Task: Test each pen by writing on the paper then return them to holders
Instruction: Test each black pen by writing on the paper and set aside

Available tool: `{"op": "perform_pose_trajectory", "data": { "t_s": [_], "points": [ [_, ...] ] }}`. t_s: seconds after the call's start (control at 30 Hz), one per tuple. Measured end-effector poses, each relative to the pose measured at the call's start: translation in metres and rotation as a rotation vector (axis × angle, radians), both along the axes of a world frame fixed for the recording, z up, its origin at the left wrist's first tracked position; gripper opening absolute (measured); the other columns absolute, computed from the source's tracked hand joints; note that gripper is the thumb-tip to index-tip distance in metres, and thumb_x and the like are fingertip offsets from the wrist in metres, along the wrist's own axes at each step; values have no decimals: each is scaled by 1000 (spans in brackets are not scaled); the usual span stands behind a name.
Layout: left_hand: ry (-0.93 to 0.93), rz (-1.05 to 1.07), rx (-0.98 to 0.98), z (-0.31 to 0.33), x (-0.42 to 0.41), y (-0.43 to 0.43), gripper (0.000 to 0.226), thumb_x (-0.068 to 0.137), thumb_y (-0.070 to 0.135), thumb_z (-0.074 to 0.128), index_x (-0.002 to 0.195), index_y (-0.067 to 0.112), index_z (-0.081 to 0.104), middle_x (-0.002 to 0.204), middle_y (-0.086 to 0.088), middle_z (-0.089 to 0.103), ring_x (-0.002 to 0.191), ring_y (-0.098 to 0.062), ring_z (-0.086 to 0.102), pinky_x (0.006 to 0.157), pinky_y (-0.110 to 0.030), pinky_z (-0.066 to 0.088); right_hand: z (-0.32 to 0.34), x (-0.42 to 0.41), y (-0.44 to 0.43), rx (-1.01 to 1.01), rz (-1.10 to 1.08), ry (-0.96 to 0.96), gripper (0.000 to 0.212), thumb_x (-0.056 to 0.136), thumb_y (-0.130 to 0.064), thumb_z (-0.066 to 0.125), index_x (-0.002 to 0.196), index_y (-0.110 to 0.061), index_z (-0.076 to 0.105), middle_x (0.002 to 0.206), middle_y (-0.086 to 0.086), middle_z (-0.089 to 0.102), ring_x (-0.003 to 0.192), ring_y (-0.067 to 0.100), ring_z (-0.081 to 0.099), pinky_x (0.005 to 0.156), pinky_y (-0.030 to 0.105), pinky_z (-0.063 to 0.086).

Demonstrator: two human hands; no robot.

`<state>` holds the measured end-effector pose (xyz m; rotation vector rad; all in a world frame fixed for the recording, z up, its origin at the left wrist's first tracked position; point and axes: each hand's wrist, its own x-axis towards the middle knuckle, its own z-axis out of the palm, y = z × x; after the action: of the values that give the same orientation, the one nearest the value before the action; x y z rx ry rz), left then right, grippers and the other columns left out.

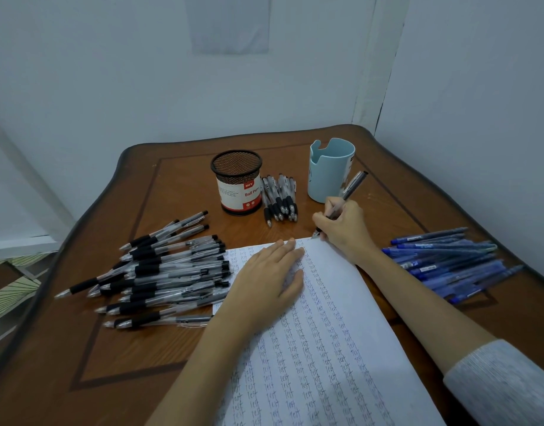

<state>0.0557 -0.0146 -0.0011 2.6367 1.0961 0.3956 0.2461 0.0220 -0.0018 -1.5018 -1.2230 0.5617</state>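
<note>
Right hand (341, 229) pinches a pen (353, 185) low on its barrel, fingers curled round it, tip at the far edge of the paper (341, 302). Left hand (269, 272) lies flat on the sheet, fingers straight. The pen looks light, stiff and smooth, so a hold near the tip likely steadies it. Mesh holder (237, 182) and blue cup (330, 170) stand beyond.

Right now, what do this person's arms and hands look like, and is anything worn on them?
Both are bare: the left hand and right hand show no gloves, rings or watch. The right arm wears a light grey, finely ribbed knit sleeve whose cuff ends partway up the forearm. The left arm shows no sleeve within the frame.
</note>
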Motion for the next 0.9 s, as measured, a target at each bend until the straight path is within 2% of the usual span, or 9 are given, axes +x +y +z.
{"op": "perform_pose_trajectory", "data": {
  "t_s": [0.13,0.23,0.33,0.4,0.5,0.6,0.7,0.77,0.9],
  "points": [
    [-6,1,14,-1,0,0,48,102,37,32,149,26,29,158,7,20,145,-6,12,113,-16,3,5,2,-1,-3,4,345,30,92,-7,59,66,-7,44,57,12,50,33,8,43,33,17,29],
    [-16,16,29,-2,0,-1,47,102,37,33,147,24,33,157,5,25,144,-8,17,114,-19,10,8,2,-2,-19,8,465,23,98,-19,52,78,-8,51,61,7,53,35,7,40,33,16,28],
    [-30,37,44,-2,-1,-2,46,101,37,36,145,23,38,155,3,30,143,-11,22,114,-23,15,8,2,-2,-13,31,451,23,102,-34,41,102,-14,51,54,1,48,36,7,37,34,17,28],
    [-31,41,47,-3,-1,-2,46,101,38,36,144,23,39,154,3,32,143,-11,23,114,-23,16,7,3,-4,3,33,403,31,103,-37,35,102,-12,54,52,1,46,36,7,36,34,18,29],
    [-28,37,34,-3,-2,-3,52,98,44,29,144,23,39,154,4,32,142,-10,23,114,-23,16,6,1,-6,30,50,276,30,102,-32,43,110,-10,61,52,2,49,38,6,40,38,17,35],
    [-22,40,26,-3,-2,-3,51,98,44,29,145,24,38,154,5,30,143,-8,22,115,-23,15,4,-2,-9,80,33,207,28,99,-28,51,125,-18,52,52,-3,54,44,5,48,48,18,44],
    [-27,46,28,-4,-2,-2,58,94,49,24,144,25,39,154,6,31,142,-7,22,114,-21,14,5,-6,-15,122,56,199,24,99,-32,48,121,-22,50,49,-4,52,42,7,47,47,19,42],
    [-30,46,29,-4,-2,-2,62,92,51,20,144,25,40,154,6,32,142,-7,23,114,-20,14,6,-7,-17,152,62,189,26,101,-34,42,116,-17,55,48,-3,48,41,8,43,44,20,38],
    [-26,43,26,-4,-3,-2,56,95,47,27,144,24,40,154,6,32,142,-7,22,113,-18,11,9,-9,-19,155,56,176,30,102,-31,40,114,-10,59,47,-2,46,39,9,41,42,19,36]
  ]
}}
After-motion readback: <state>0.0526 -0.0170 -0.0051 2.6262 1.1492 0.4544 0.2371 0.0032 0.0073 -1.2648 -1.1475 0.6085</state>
